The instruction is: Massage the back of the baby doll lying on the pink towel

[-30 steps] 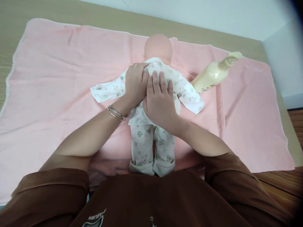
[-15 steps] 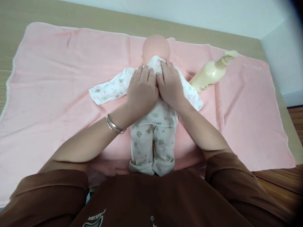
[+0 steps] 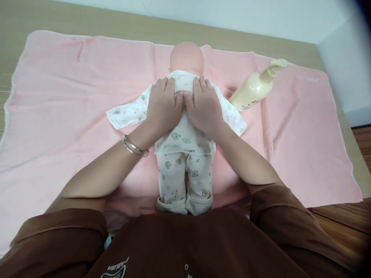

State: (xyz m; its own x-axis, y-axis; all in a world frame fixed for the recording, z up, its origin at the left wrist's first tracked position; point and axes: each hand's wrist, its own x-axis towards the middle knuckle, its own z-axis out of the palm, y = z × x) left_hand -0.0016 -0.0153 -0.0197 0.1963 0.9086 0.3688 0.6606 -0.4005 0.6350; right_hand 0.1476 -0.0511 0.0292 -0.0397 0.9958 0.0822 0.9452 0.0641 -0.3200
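A baby doll [image 3: 187, 58] with a bald head lies front down, its face out of sight. It wears a white printed top [image 3: 185, 139] with long sleeves and matching trousers [image 3: 171, 175] with turned-up cuffs. My left hand [image 3: 164, 104] rests open on the left side of the doll's upper back, fingers towards the shoulder. On the right side my right hand [image 3: 204, 104] lies likewise, open and flat. Both thumbs point inward and nearly meet over the spine. Neither hand is closed around anything. Two silver bangles [image 3: 135, 146] circle my left wrist.
Under the doll spreads a pink blanket [image 3: 304, 154] on a wooden table [image 3: 116, 19]. A pale yellow pump bottle [image 3: 252, 90] lies tilted beside the doll's right-hand sleeve. A white wall [image 3: 261, 15] stands behind the table, and brown wooden flooring [image 3: 342, 220] shows at lower right.
My hands have slid slightly down and apart on the doll's back, leaving more of the collar area uncovered. The collar cloth, bunched up before, now lies flatter. The view has shifted slightly.
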